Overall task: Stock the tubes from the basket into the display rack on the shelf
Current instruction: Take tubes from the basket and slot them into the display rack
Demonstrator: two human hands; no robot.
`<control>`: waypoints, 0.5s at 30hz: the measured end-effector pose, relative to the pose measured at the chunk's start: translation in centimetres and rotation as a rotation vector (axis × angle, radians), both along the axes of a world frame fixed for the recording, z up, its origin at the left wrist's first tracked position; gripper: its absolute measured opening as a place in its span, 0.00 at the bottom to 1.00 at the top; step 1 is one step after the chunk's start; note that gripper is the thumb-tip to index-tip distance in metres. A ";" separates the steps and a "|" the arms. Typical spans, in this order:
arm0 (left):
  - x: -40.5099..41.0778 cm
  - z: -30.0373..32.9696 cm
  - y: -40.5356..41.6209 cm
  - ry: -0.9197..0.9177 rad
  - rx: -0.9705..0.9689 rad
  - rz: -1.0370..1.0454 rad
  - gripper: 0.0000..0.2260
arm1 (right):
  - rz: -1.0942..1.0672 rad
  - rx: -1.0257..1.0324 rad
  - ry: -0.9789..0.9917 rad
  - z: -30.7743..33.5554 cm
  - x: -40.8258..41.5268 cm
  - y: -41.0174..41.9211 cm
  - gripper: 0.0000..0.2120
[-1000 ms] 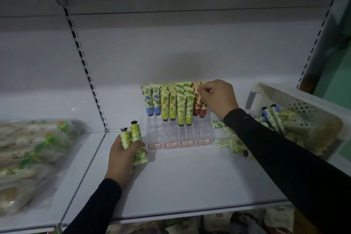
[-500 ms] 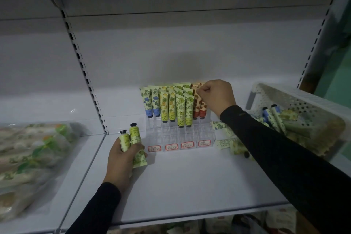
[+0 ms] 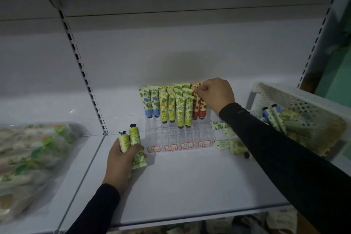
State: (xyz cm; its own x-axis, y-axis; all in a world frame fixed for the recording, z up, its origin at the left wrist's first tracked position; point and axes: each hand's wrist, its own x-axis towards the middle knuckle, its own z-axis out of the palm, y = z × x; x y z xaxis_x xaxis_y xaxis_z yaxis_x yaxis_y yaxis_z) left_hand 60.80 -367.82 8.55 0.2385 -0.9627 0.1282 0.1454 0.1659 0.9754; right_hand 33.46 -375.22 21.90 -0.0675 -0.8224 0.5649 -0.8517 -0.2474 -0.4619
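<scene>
A clear tiered display rack (image 3: 178,135) stands on the white shelf (image 3: 190,186), with blue, yellow, green and red tubes standing cap-down in its back rows. My right hand (image 3: 215,95) is at the rack's right rear, its curled fingers pinching the top of a red tube (image 3: 199,100). My left hand (image 3: 123,159) rests on the shelf left of the rack and grips two green tubes (image 3: 131,138), caps up. A white perforated basket (image 3: 303,100) at the right holds several more tubes.
Several loose tubes (image 3: 228,142) lie on the shelf between rack and basket, partly under my right sleeve. A plastic bag of packaged goods (image 3: 32,157) fills the neighbouring shelf at left. A slotted upright (image 3: 83,74) divides the two shelves.
Almost nothing moved. My right hand stays on the red tube at the rack's back right, and my left hand keeps holding the two green tubes.
</scene>
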 end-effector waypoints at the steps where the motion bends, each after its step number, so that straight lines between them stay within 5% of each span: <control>1: 0.0 0.0 0.0 0.002 0.001 0.003 0.05 | -0.001 0.005 0.004 0.0 0.0 0.0 0.20; 15: -0.1 -0.1 -0.1 -0.013 -0.001 0.008 0.05 | -0.025 0.049 0.023 0.2 0.3 -0.5 0.17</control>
State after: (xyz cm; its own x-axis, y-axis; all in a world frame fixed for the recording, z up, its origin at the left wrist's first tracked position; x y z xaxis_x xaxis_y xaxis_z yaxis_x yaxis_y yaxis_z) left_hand 60.74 -367.92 8.47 0.2445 -0.9606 0.1323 0.1310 0.1679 0.9771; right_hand 33.79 -375.70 22.13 -0.0755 -0.8472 0.5259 -0.8678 -0.2040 -0.4532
